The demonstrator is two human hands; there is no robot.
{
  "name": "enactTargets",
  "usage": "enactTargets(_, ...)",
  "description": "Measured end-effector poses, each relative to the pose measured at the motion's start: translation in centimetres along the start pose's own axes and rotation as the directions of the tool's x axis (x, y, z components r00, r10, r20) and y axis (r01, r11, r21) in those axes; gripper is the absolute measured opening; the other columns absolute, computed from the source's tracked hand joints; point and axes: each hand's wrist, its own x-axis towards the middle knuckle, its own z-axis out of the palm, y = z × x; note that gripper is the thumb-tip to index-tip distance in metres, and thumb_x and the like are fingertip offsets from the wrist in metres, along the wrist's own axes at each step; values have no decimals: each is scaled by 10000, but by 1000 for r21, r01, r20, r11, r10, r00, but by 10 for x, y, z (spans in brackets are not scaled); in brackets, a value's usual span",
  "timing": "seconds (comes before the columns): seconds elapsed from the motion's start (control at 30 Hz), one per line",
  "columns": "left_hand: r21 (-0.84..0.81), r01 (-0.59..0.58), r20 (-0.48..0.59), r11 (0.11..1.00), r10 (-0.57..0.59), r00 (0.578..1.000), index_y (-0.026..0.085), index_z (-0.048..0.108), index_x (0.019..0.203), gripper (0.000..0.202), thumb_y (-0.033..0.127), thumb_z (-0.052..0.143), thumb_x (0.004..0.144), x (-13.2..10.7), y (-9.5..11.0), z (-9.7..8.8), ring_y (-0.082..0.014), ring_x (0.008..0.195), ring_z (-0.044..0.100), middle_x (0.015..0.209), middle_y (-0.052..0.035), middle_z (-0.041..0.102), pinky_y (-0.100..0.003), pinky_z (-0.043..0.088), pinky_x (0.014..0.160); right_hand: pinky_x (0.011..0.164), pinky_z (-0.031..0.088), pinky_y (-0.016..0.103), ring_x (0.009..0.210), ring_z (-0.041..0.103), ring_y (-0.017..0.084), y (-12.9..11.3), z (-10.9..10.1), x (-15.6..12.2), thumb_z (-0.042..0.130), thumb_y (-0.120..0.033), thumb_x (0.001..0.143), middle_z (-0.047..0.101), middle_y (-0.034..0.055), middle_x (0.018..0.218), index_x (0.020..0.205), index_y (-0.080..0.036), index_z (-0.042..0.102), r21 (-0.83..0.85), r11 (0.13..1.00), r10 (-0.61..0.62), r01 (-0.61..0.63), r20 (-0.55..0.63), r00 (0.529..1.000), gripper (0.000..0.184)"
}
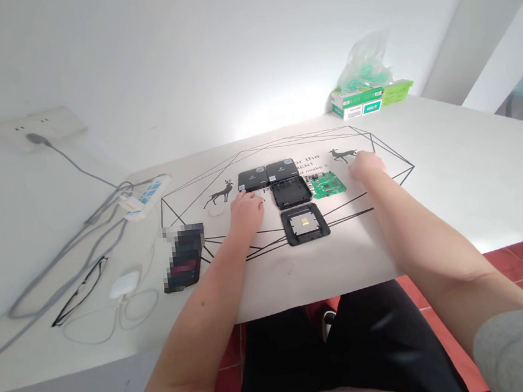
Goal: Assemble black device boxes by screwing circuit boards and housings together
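My left hand (247, 211) lies on the mat with its fingers partly stretched out, just below the left of two closed black boxes (252, 179). The second black box (282, 169) stands beside it. My right hand (366, 165) rests over the mat near the right printed deer, fingers curled together; whatever they hold is hidden. Between my hands lie an open black case shell (292, 193) and a green circuit board (327, 184) touching or close to its right side. Nearer to me is a black cover with a metal plate (305, 222) and a small gold-coloured square on it.
To the left are a phone (184, 258), eyeglasses (81, 291), a white charger case (125, 284) with cable, and a power strip (146, 196) with grey cords. Green-and-white boxes (357, 102) under a plastic bag (364, 61) stand at the back right. The table's front edge is close to my legs.
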Motion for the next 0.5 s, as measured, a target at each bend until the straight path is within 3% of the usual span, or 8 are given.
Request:
enactTargets(0.1,48,-23,21,999,22,1000,223,853,1166,352,210,535,1016,-3,2,-2,-410,1520,484,1439,-124,716,-610,433,1211,1030,506,611,1342,605,416,-7,11,-5,566,-224,1013,651,282,1325,1355,-138,691,-90,994,63,-65,-28,998,374)
enactTargets(0.2,98,-36,60,995,30,998,213,853,1172,380,218,491,1057,-5,6,-7,-420,1593,381,1547,-127,643,-610,398,1243,1075,468,604,1387,552,380,-13,21,-9,422,-158,1046,622,241,1383,1428,-177,636,-137,990,28,-33,-40,999,438)
enactTargets(0.3,124,-34,84,992,24,996,179,844,1172,400,216,457,1079,-6,9,-9,-423,1620,329,1613,-146,579,-612,335,1285,1074,452,611,1382,534,384,-13,28,-9,381,-154,1049,602,239,1417,1461,-181,599,-168,986,10,-19,-53,999,467)
enactTargets(0.4,96,-34,69,995,27,997,126,777,1317,398,190,489,1049,-5,11,-11,-435,1624,314,1634,-186,548,-619,300,1304,1051,449,610,1361,531,392,-12,30,-8,359,-151,1036,600,252,1425,1460,-162,594,-182,983,-14,3,-60,998,485)
enactTargets(0.5,-33,-68,33,997,69,997,100,675,1467,475,217,474,1052,-7,17,-16,-426,1627,314,1633,-193,546,-603,299,1313,1010,456,590,1325,538,399,-12,30,-9,336,-130,1015,608,269,1419,1439,-130,609,-186,982,-42,29,-68,997,504)
